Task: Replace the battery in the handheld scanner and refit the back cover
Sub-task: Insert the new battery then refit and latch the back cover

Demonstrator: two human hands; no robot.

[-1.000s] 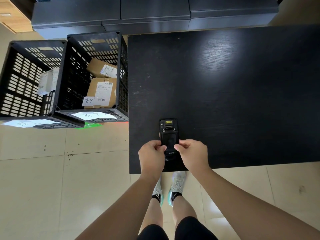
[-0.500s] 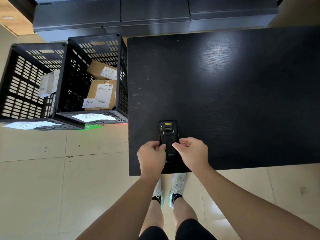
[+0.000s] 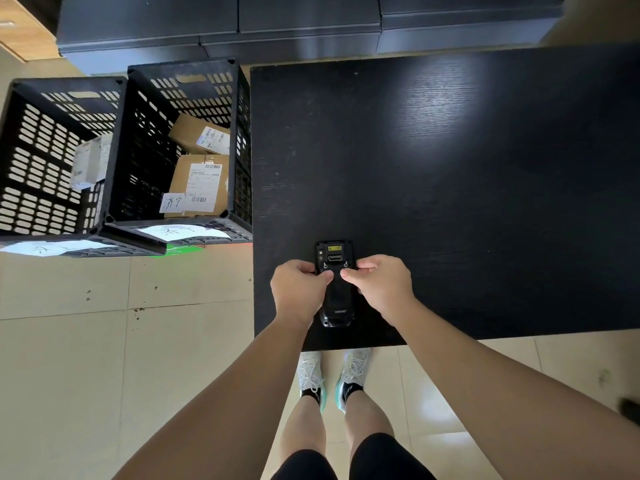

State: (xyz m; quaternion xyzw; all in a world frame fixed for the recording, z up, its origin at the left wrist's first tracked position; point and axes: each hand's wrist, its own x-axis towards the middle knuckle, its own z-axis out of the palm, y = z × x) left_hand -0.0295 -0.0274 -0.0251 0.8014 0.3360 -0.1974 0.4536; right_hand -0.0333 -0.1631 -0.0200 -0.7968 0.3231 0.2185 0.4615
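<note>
The black handheld scanner (image 3: 335, 303) lies back side up on the black table (image 3: 450, 168), close to the near edge, its yellow-labelled scan end pointing away from me. My left hand (image 3: 298, 292) grips its left side and my right hand (image 3: 379, 287) grips its right side. Both thumbs press on the back near the two small latches just below the scan window. The back cover looks seated on the body; the battery is hidden.
Two black slotted crates (image 3: 180, 147) stand on the tiled floor left of the table, holding labelled cardboard parcels (image 3: 201, 185). Dark cabinets (image 3: 311, 26) run along the far side. My feet in white shoes (image 3: 332, 379) stand at the table's near edge.
Both hands have slid up the scanner, away from me, from its lower half to the latch area near the scan window. The scanner has stayed in place.
</note>
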